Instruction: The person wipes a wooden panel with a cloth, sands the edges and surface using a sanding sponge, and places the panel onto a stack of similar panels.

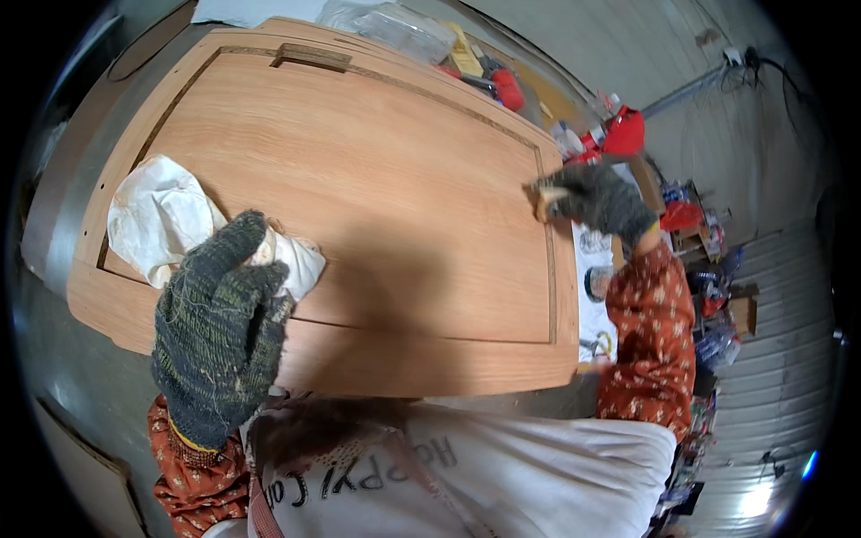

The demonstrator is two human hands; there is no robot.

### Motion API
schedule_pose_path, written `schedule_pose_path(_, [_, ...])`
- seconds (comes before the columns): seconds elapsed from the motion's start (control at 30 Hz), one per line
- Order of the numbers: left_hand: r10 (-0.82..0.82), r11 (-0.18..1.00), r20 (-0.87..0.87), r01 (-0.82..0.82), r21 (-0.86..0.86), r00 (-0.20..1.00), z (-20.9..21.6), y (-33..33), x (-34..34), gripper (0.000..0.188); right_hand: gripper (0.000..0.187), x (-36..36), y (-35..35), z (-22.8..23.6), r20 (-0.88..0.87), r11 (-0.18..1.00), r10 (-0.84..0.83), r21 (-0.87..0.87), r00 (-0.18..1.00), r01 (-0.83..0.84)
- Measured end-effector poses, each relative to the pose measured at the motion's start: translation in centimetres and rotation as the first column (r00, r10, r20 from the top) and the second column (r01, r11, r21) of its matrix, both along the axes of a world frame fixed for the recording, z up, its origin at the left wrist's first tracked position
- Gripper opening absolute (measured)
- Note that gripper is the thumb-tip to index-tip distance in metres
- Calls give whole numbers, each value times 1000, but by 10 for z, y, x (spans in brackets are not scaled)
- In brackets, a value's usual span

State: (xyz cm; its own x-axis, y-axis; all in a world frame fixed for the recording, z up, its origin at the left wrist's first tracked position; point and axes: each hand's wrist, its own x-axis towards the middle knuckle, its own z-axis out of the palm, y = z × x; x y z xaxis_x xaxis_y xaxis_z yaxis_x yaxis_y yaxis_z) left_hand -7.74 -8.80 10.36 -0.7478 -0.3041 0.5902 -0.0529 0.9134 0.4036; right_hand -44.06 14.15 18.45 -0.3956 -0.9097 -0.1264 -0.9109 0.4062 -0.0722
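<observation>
A large wooden panel (359,161), with a dark groove running round inside its border and a rectangular recess near its far edge, lies in front of me. My left hand (220,327), in a dark knitted glove, is closed on a crumpled white cloth (161,220) resting on the panel's left part. Over at the panel's right edge is my right hand (605,199), gloved alike and slightly blurred. Its fingers are closed round a small tan piece (549,204) whose kind I cannot make out, held at the groove.
Behind the panel lie clear plastic packaging (395,31) and a red-and-black tool (502,88). A red object (623,132) stands at the far right. Beside my right forearm are white paper (592,309) and a dark round container (596,282). Cluttered shelves (713,296) line the right.
</observation>
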Motion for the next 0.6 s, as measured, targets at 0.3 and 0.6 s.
schedule_pose_path(0.3, [-31, 1000, -5, 30, -4, 1000, -7, -3, -2, 24, 33, 47, 40, -41, -51, 954, -159, -264, 986, 140])
schedule_pose_path(0.6, [-45, 999, 45, 44, 32, 998, -3, 1, -3, 23, 30, 96, 68, -29, -153, 954, 79, -274, 985, -119])
